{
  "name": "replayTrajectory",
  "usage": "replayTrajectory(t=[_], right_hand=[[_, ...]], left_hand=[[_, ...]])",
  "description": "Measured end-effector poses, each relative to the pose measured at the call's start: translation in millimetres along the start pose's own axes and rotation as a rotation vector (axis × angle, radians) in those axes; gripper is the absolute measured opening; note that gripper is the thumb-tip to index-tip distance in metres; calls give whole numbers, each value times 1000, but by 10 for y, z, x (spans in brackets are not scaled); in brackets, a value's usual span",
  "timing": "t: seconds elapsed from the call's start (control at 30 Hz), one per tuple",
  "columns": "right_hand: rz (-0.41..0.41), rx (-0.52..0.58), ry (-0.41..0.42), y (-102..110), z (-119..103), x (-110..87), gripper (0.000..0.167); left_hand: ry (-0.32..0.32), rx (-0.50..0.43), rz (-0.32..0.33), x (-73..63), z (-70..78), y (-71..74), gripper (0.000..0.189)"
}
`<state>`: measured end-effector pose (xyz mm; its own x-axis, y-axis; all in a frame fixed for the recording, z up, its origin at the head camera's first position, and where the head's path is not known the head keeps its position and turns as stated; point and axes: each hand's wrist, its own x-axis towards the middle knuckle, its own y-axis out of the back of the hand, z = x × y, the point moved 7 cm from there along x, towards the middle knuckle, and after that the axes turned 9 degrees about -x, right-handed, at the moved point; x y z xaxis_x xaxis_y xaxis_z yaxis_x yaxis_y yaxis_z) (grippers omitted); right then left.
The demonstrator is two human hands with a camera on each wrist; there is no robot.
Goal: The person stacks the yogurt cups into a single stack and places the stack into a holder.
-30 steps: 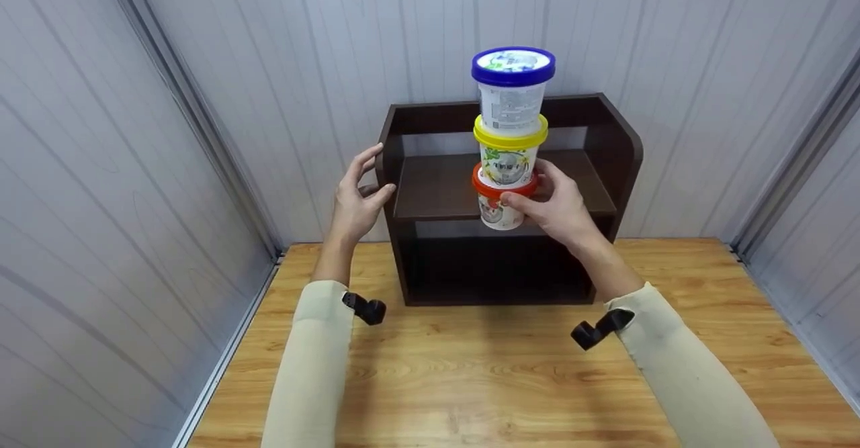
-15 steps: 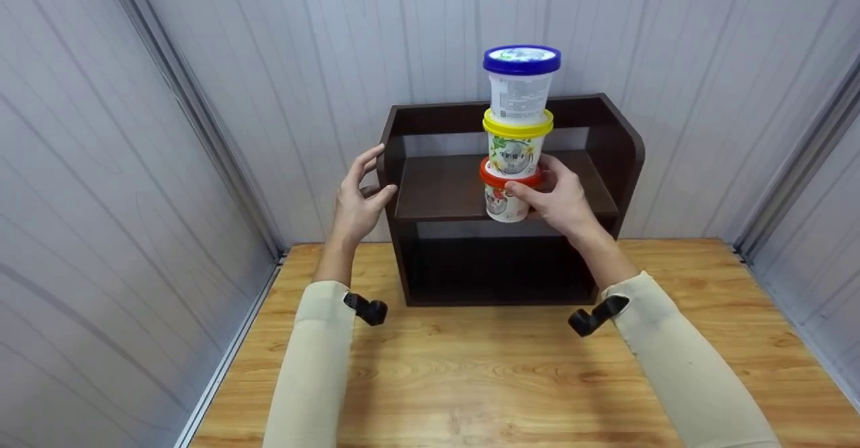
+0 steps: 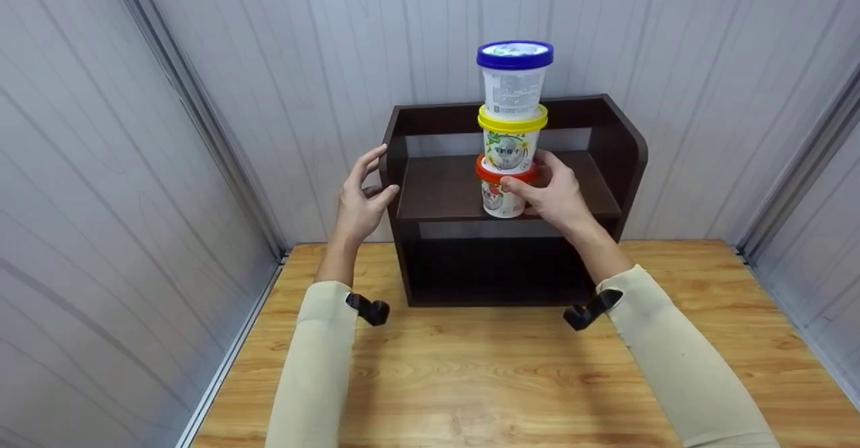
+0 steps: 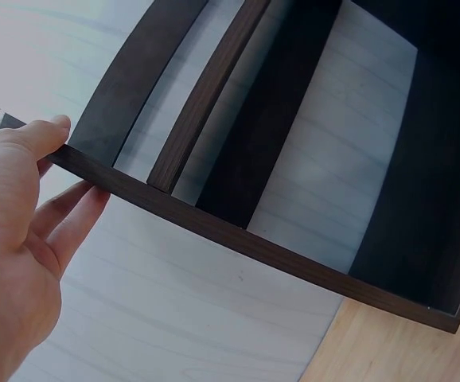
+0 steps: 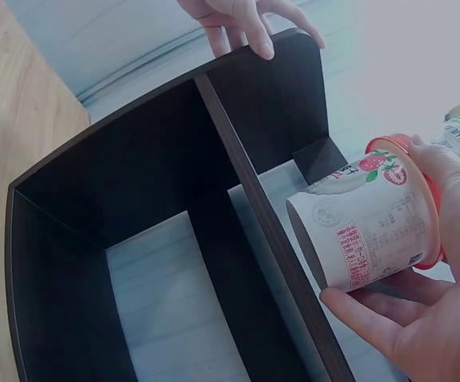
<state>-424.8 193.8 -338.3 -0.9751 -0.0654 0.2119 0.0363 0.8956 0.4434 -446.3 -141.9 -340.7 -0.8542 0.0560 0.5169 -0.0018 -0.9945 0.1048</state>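
My right hand (image 3: 563,196) grips the lowest paper tub (image 3: 498,199), white with strawberry print and a red lid. On that lid stands a yellow-lidded tub (image 3: 508,149), and a blue-lidded tub (image 3: 514,92) tops the stack. In the head view the red-lidded tub overlaps the front edge of the dark brown shelf's middle board (image 3: 440,189). From the right wrist view, the tub's base (image 5: 306,243) appears tilted beside that board's edge. My left hand (image 3: 361,206) holds the shelf's left side panel, thumb on one face and fingers on the other in the left wrist view (image 4: 11,239).
The two-level shelf stands on a wood-grain table (image 3: 470,374) against a pale panelled wall (image 3: 322,45). Its right side panel (image 3: 628,159) rises beyond my right hand. Below the middle board is a dark lower compartment (image 3: 497,270).
My right hand has carried the stack of tubs slightly upward in view, with a small shift right and then back left. The left hand keeps its hold on the side panel.
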Motion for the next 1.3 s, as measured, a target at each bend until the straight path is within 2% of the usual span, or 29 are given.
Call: replayTrajectory(t=[0.37, 0.63, 1.3], right_hand=[[31, -42, 45, -35, -6, 20, 82], [56, -50, 46, -65, 20, 49, 80], [119, 7, 58, -141, 60, 112, 81]], left_hand=[[-1, 14, 15, -8, -11, 25, 68], [11, 13, 9, -23, -10, 16, 70], [12, 2, 3, -23, 7, 12, 70]])
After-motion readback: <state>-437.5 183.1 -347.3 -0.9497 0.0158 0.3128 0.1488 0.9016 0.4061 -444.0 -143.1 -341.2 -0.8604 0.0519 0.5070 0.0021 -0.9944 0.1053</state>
